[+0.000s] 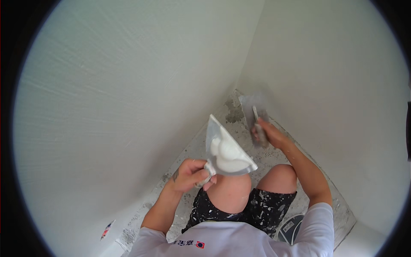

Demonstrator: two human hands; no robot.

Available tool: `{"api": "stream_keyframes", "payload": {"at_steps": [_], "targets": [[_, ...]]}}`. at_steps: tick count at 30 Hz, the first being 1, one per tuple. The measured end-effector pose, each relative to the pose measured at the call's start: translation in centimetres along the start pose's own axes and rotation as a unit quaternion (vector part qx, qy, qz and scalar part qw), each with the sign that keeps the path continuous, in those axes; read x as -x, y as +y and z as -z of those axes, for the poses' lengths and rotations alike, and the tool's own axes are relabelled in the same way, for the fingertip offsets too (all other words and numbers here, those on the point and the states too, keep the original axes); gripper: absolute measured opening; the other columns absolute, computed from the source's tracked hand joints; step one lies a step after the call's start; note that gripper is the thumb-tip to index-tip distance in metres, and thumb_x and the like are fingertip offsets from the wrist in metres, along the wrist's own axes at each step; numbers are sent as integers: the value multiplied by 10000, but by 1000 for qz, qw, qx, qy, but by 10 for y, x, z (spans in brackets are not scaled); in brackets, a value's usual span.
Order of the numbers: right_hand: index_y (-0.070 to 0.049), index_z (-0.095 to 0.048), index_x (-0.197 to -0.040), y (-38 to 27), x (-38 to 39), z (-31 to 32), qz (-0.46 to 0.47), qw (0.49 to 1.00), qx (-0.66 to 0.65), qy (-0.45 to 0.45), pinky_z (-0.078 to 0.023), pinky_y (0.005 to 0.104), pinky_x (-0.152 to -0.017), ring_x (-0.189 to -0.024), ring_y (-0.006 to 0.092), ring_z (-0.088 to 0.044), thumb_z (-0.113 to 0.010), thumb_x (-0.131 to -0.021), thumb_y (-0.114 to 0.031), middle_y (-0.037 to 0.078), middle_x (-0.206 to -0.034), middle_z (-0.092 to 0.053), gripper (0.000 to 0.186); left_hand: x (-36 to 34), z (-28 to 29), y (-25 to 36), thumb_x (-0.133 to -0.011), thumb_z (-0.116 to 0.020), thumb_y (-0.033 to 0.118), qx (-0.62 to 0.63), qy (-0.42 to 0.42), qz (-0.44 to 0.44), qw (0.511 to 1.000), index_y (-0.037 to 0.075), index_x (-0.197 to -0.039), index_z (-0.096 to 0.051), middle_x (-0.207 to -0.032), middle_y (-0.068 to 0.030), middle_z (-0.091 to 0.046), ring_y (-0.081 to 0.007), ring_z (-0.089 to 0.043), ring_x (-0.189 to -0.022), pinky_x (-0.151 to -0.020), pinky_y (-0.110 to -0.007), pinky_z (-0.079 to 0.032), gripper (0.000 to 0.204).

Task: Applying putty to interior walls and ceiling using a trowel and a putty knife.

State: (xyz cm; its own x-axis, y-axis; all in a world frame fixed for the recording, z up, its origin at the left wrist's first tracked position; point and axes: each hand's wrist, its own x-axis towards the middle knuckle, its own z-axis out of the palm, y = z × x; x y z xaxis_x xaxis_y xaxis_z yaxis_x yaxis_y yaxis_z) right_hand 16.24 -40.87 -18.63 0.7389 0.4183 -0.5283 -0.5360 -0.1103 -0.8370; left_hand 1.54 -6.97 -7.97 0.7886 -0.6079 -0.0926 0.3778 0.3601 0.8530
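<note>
My left hand (pixel 190 174) is closed around the handle of a wide putty knife (pixel 212 136). A mound of white putty (pixel 230 155) lies on its metal blade, which is raised above my knee. Farther forward and to the right, my right hand (pixel 266 132) grips the handle of a flat rectangular plastering trowel (pixel 250 107). The trowel's blade is held low by the right wall near the corner; whether it touches the wall I cannot tell.
A pale left wall (pixel 107 94) and a pale right wall (pixel 334 85) meet in a corner ahead. The grey floor (pixel 197 150) is spattered with white. A dark round-rimmed object (pixel 291 229) sits beside my right hip. A small red and white item (pixel 108 230) shows at lower left.
</note>
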Motion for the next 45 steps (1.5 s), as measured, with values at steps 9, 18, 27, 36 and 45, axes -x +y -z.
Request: {"api": "stream_keyframes", "payload": {"at_steps": [9,18,27,36,45], "targets": [[-21,-567,-1241,86,-89,43,-96,810,492,304,-439,494,-919,-1103,359,-604,-550,-881,-578,229,-1123,-646,664,32,2,-47,-974,-571,222,147,65,7,987,-53,-947,-631,-823,-109,-643,-156,-582,-614,-570,-295,-459,283],[-59,-431,-1418,70,-65,71,-59,794,473,378,-404,515,-974,-1189,340,-570,-617,-835,-565,175,-1276,-604,794,25,-7,-36,-970,-564,128,95,37,7,995,-47,-988,-635,-859,-83,-650,-134,-588,-650,-605,-274,-469,190],[5,-500,-1360,-82,39,61,51,799,428,420,-456,376,-943,-1114,317,-615,-706,-814,-482,238,-1207,-627,761,7,-17,-16,-966,-574,148,36,3,40,999,-52,-963,-638,-848,-78,-648,-132,-598,-662,-597,-264,-462,211],[25,-578,-1132,-160,162,-9,187,898,257,306,-474,286,-803,-871,149,-562,-671,-905,-260,69,-959,-639,376,6,-32,-2,-969,-567,137,3,17,57,998,-58,-995,-641,-854,-71,-646,-119,-603,-676,-613,-260,-466,210],[-21,-616,-1084,7,107,22,173,754,499,390,-508,401,-720,-840,355,-646,-705,-848,-329,195,-912,-665,398,-7,-42,8,-967,-585,146,-33,22,72,997,-40,-934,-653,-696,-17,-602,-64,-566,-638,-579,-228,-458,201]]}}
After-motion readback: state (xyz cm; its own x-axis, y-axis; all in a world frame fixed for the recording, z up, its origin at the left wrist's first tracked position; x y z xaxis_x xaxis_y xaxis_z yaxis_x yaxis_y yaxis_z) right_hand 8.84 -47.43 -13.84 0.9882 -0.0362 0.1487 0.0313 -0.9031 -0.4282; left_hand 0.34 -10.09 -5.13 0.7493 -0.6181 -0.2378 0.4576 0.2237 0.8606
